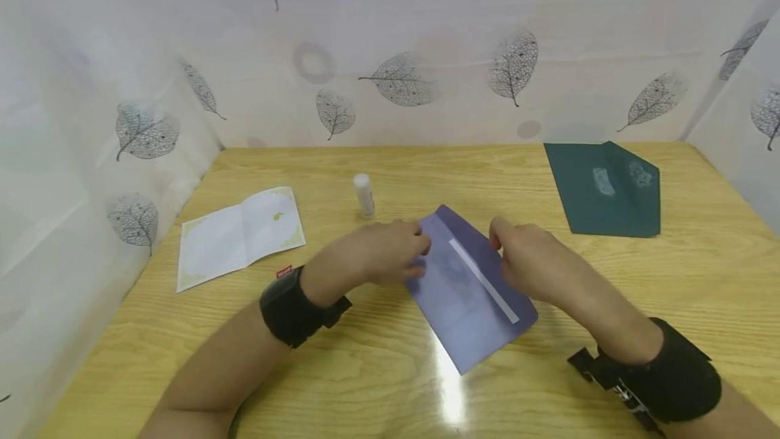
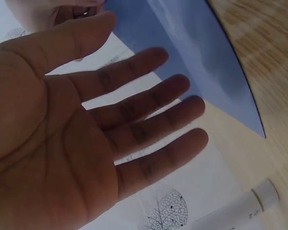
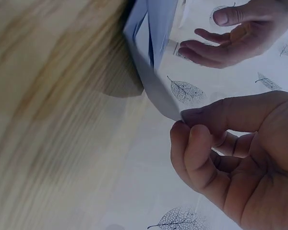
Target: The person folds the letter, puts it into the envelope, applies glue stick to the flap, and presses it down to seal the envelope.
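Note:
A purple-blue envelope [image 1: 451,297] lies at a slant over the table's middle, with a white strip [image 1: 484,282] along its flap side. My right hand [image 1: 536,263] pinches the edge of the flap between thumb and fingertips; in the right wrist view the flap [image 3: 156,93] bends up from the table toward the right hand [image 3: 235,153]. At the envelope's left side, my left hand [image 1: 390,253] hovers with its palm spread and fingers extended. The left wrist view shows nothing gripped by the left hand [image 2: 101,120], the envelope [image 2: 192,52] lying beyond its fingertips.
A white glue stick [image 1: 363,195] stands behind the left hand. Left of it lies a creased white paper [image 1: 240,236] with yellow corner patterns. A dark green envelope [image 1: 585,195] with whitish patches lies at the back right. Leaf-printed cloth [image 1: 426,39] hangs behind the wooden table [image 1: 341,385].

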`<state>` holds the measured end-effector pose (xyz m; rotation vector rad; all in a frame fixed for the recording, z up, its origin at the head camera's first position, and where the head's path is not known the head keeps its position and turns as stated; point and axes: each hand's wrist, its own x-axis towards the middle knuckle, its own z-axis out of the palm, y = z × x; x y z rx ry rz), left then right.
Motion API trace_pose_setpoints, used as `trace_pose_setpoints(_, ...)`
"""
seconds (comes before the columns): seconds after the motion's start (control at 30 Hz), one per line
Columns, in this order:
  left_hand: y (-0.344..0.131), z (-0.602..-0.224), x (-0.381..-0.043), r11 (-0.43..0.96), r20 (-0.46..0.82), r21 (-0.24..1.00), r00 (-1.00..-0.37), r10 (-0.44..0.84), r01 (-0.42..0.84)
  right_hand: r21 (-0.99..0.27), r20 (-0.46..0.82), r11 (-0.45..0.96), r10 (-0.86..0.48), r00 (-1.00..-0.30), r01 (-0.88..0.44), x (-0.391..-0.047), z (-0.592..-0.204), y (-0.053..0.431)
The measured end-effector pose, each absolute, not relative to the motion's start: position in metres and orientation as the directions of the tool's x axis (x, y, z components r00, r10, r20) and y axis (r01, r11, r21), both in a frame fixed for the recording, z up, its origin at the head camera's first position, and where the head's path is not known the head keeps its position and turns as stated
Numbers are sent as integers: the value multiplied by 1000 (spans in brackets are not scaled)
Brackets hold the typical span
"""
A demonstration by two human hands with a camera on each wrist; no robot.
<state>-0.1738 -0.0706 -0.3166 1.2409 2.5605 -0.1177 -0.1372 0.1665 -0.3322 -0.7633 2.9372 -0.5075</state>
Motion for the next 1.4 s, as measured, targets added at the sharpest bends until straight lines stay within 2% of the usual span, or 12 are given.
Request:
trace_pose_setpoints(0.13,-68,-321,-170,558,-332,63,-510,794,827,-338,30,830,-461,-887,-443,-138,-332,166)
trace_pose_setpoints(0.23,-66,-323,-170,528,-348,80,-473,810,845,-388,-13,820,-460,-888,-420,-138,-332,164)
trace_pose_setpoints(0.33,-65,-324,-170,535,-365,87,-472,802,841,-430,-85,806,-485,-871,-407,-138,-332,162)
trace_pose_setpoints(0.43,-65,-324,-170,543,-389,88,-473,791,835,-459,-129,770,-552,-824,-444,-137,-332,160)
trace_pose_setpoints(0.57,-65,-325,-170,551,-406,89,-475,781,830,-482,-109,689,-661,-743,-542,-134,-337,159)
trace_pose_setpoints(0.73,-64,-326,-171,553,-419,87,-474,775,828,-431,-95,638,-736,-670,-638,-131,-343,158)
trace_pose_setpoints(1.03,-63,-328,-174,549,-394,76,-481,783,832,-240,-85,657,-747,-659,-714,-123,-346,148)
trace_pose_setpoints(1.4,-63,-330,-174,540,-375,60,-483,792,840,-262,-67,639,-759,-647,-723,-129,-347,150)
